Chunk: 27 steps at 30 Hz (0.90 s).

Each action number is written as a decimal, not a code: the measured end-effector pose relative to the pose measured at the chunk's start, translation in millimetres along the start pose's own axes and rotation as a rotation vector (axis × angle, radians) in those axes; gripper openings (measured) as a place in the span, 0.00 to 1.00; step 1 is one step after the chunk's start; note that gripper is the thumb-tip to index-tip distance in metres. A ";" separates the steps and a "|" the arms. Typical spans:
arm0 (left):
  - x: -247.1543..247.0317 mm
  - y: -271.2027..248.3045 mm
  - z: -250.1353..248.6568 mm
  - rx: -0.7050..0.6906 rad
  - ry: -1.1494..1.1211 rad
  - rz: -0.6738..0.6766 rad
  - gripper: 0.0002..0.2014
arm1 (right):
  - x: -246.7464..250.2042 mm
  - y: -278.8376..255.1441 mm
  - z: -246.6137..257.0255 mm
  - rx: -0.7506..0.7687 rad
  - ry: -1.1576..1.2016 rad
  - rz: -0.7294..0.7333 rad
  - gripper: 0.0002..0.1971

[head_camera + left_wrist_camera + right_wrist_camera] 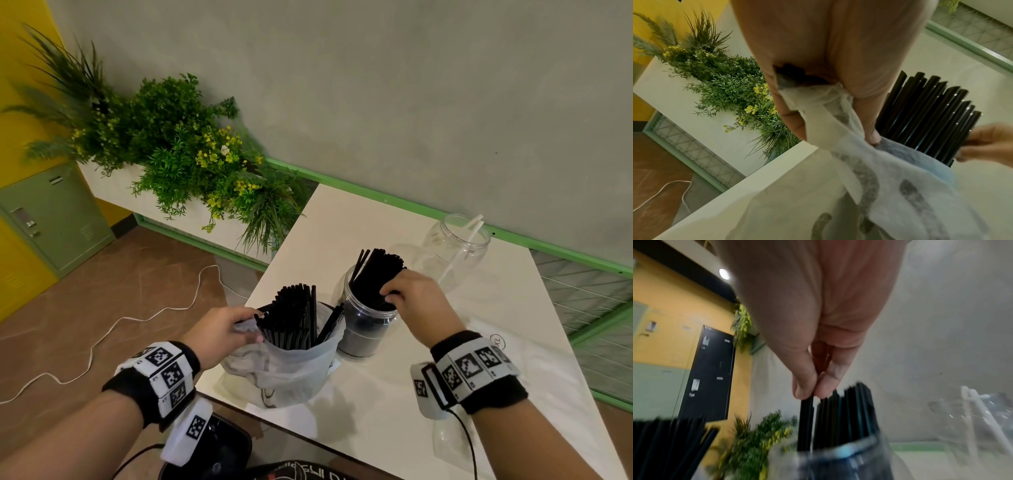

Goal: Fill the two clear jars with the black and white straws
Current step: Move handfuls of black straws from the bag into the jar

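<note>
From the head view, the right hand point(416, 301) is at the mouth of the near jar point(368, 320), which stands on the bench point(394, 404) packed with black straws point(376, 274); the left hand point(219, 334) grips the rim of the plastic bag point(284, 363) just left of that jar, where more black straws point(294, 315) stand upright. Behind the near jar and to its right is the second clear jar point(455, 250), holding only a white straw point(471, 236) or two. The left wrist view shows fingers point(871, 133) curled round the bag's point(890, 186) gathered edge — a grip worth keeping, since it holds the bag mouth open and the bundle from toppling. In the right wrist view, blurred, thumb and forefinger point(805, 386) pinch the top of a few black straws point(805, 421) going down at the jar's near edge. Doing this well, I judge, means lowering them straight into the gap at the rim and letting go only once their ends are seated — the jar is crowded and a slanted entry would jam on the others. Beyond the bench's far left corner stands a planter of greenery point(178, 154), and a white cable point(102, 329) lies on the floor left of the bench; neither is in the way.
</note>
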<state>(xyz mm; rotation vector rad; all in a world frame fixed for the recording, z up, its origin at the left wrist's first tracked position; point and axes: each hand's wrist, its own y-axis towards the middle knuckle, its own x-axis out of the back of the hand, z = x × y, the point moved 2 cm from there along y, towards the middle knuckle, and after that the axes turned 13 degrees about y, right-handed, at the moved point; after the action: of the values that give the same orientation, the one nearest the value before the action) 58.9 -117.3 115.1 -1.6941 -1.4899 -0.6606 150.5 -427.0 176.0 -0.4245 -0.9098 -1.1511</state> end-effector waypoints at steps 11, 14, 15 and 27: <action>-1.5 2.2 0.2 0.006 -0.009 -0.017 0.10 | 16.4 61.1 31.4 0.059 -0.062 -0.068 0.12; -1.1 2.5 0.9 0.004 -0.011 -0.015 0.11 | -5.7 65.5 21.3 0.033 -0.169 0.104 0.15; -1.1 2.3 1.5 0.004 -0.016 -0.014 0.12 | -11.3 65.5 19.4 0.046 -0.198 0.126 0.15; -1.2 1.5 3.1 0.003 -0.030 -0.024 0.06 | -18.2 24.4 -28.3 -0.102 -0.069 -0.043 0.38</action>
<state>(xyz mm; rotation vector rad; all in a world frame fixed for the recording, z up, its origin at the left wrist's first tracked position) 59.8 -115.6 112.1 -1.6932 -1.5335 -0.6480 181.8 -426.8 148.6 -0.5332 -0.9265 -1.2319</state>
